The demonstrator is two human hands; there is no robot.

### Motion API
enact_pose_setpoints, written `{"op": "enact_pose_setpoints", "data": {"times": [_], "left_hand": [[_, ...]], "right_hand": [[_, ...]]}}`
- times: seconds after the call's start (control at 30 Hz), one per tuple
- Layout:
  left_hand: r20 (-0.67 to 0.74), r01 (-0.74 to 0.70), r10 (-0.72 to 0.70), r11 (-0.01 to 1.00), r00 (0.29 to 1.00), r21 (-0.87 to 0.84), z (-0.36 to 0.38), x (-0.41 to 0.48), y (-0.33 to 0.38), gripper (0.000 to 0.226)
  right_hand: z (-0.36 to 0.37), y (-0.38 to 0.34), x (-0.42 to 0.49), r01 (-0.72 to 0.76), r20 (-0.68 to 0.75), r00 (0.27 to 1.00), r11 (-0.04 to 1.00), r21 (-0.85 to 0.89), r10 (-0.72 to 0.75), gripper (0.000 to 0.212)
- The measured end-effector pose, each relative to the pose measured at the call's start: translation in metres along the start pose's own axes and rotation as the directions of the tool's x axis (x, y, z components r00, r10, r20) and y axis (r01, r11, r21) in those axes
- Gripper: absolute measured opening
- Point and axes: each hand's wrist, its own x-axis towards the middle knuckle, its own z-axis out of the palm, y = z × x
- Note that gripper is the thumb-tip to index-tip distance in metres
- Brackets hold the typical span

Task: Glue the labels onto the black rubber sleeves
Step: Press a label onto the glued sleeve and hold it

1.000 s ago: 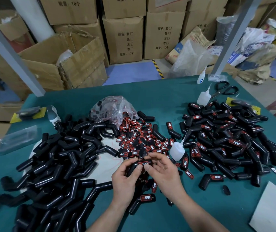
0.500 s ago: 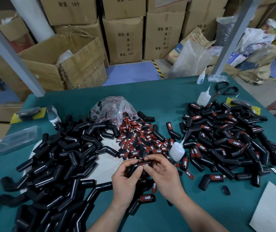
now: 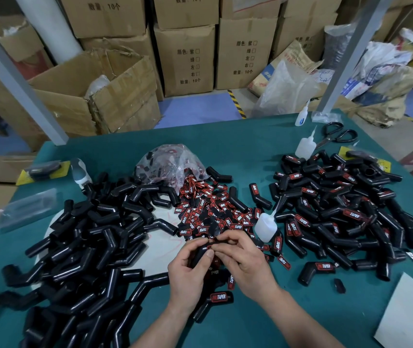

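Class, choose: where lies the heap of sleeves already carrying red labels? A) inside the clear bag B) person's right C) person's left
B: the labelled sleeves are heaped on the person's right, while the left heap is plain black.

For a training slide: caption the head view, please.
Left hand and right hand grip one black sleeve above the green table, between a bare pile and a labelled pile.
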Motion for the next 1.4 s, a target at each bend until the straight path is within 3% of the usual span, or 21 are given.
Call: {"op": "enact_pose_setpoints", "data": {"times": [0.23, 0.37, 0.57, 0.97, 1.27, 1.4], "left_hand": [[-0.02, -0.067, 0.067, 0.997, 0.998, 0.039, 0.0017, -0.0043, -0.0009, 0.026], [0.035, -0.218, 0.216, 0.971, 0.976, 0.099, 0.0014, -0.0019, 0.0005, 0.016], [0.096, -0.358, 0.345, 0.913, 0.934, 0.198, -0.0005, 0.0008, -0.0002, 0.022], [0.074, -0.314, 0.306, 0.925, 0.949, 0.215, -0.0003, 0.0006, -0.003, 0.017], [0.042, -0.053, 0.051, 0.997, 0.998, 0.05, -0.0017, 0.0007, -0.0016, 0.024], [0.053, -0.003, 0.002, 1.0, 0.999, 0.018, -0.0022, 0.0045, -0.0003, 0.022]], "right_hand": [[0.0006, -0.0011, -0.0006, -0.018, 0.013, 1.0, 1.0, 0.013, 0.018, 0.018], [0.0007, -0.001, -0.0003, -0.003, 0.0, 1.0, 1.0, -0.003, 0.003, 0.017], [-0.0005, -0.0027, -0.0006, -0.002, -0.008, 1.0, 1.0, -0.032, 0.002, 0.017], [-0.0009, -0.0054, -0.0004, -0.001, 0.01, 1.0, 1.0, -0.026, 0.002, 0.018], [0.0009, -0.0031, -0.0001, 0.098, 0.04, 0.995, 0.994, -0.054, -0.096, 0.019], [0.0017, 0.0006, -0.0022, 0.111, 0.07, 0.992, 0.992, -0.061, -0.106, 0.021]]}}
